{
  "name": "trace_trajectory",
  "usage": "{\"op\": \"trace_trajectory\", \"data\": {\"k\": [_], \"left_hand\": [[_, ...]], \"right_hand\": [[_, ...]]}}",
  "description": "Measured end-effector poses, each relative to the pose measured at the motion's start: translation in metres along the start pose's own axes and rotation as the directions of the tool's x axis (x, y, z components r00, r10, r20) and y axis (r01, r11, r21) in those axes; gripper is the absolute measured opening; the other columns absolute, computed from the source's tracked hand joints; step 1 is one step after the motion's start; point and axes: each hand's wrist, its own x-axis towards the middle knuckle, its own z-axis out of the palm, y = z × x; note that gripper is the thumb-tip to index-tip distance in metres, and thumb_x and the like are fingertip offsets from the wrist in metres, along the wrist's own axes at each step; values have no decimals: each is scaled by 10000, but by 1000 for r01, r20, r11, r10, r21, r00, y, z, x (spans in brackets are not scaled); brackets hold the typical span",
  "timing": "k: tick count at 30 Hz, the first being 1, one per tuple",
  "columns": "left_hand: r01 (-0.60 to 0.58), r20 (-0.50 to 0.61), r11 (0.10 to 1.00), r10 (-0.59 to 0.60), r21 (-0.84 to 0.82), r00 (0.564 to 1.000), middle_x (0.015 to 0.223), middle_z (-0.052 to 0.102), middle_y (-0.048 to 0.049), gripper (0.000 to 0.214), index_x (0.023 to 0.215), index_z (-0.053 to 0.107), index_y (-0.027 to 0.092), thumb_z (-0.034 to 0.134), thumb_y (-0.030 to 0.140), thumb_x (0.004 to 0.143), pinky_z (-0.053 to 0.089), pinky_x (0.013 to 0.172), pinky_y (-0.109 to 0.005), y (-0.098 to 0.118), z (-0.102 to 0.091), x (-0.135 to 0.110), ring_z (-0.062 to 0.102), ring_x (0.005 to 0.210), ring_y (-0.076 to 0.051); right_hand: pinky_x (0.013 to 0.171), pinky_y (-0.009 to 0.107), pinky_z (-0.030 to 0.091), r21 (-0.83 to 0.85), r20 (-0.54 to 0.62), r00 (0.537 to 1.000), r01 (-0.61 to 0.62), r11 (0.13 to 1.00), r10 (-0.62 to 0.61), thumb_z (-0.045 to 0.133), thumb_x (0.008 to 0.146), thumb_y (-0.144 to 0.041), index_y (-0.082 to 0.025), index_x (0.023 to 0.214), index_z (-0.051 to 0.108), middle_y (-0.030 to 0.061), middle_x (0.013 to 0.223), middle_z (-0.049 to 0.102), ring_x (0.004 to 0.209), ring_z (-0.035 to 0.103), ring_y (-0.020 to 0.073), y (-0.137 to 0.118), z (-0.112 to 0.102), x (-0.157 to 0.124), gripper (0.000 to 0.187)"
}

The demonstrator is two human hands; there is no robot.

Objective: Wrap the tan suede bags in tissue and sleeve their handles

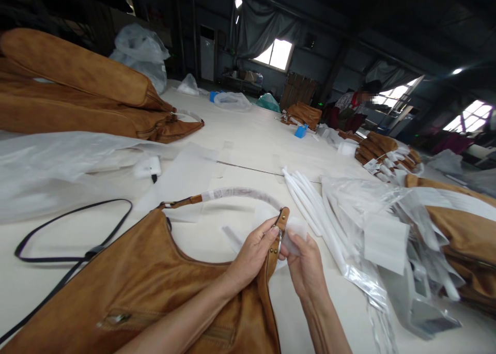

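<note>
A tan leather handbag (147, 287) lies on the white table (248, 137) in front of me. Its handle (236, 193) arches over the table, wrapped in thin white paper. My left hand (253, 256) pinches the strap end at the metal ring where the handle meets the bag. My right hand (304, 261) is closed on a small piece of white wrapping paper (296, 230) held against that same strap end. A thin black shoulder strap (73, 240) loops on the table to the left of the bag.
Stacked tan bags (77, 95) lie at the far left, over clear plastic sheeting (58, 163). White foam strips (306, 199) and plastic bags (387, 235) lie to the right, more tan bags (465, 235) beyond them. A person (356, 106) sits at the far end.
</note>
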Motion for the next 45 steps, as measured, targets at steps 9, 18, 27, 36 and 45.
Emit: {"op": "trace_trajectory", "data": {"k": [9,18,27,36,45], "left_hand": [[-93,-34,922,114,377,993,977,717,-35,488,1432,450,237,401,440,991,517,783,-299,5,-8,5,666,780,-199],[-62,59,776,33,627,998,794,701,8,605,1479,347,240,486,475,939,475,692,-280,26,-19,3,663,728,-212],[-4,-309,774,259,634,915,715,657,-26,460,782,676,195,550,633,848,445,666,-265,45,-52,13,596,716,-196],[-3,-24,981,8,195,1000,788,697,-69,312,799,696,116,763,410,717,502,692,-288,35,-26,43,631,737,-211],[-27,-107,988,44,152,993,907,733,-88,307,894,709,149,740,420,753,525,780,-323,27,-31,40,663,822,-227]], "right_hand": [[436,205,263,-13,-176,984,4,1000,-6,901,570,-302,-164,799,632,-67,583,488,491,333,59,17,11,8,379],[529,216,425,89,-130,991,9,996,3,907,531,-273,-132,811,707,19,724,684,618,576,122,6,14,21,372],[602,271,518,128,-110,994,-6,992,21,912,534,-258,-135,840,724,49,794,731,694,648,175,6,12,26,380],[654,285,512,18,-119,991,64,998,-62,901,562,-315,-164,868,707,24,786,726,704,634,174,7,16,28,393],[724,338,529,252,83,996,-52,966,32,741,772,-519,-152,934,758,111,976,742,888,677,246,4,-13,27,401]]}}
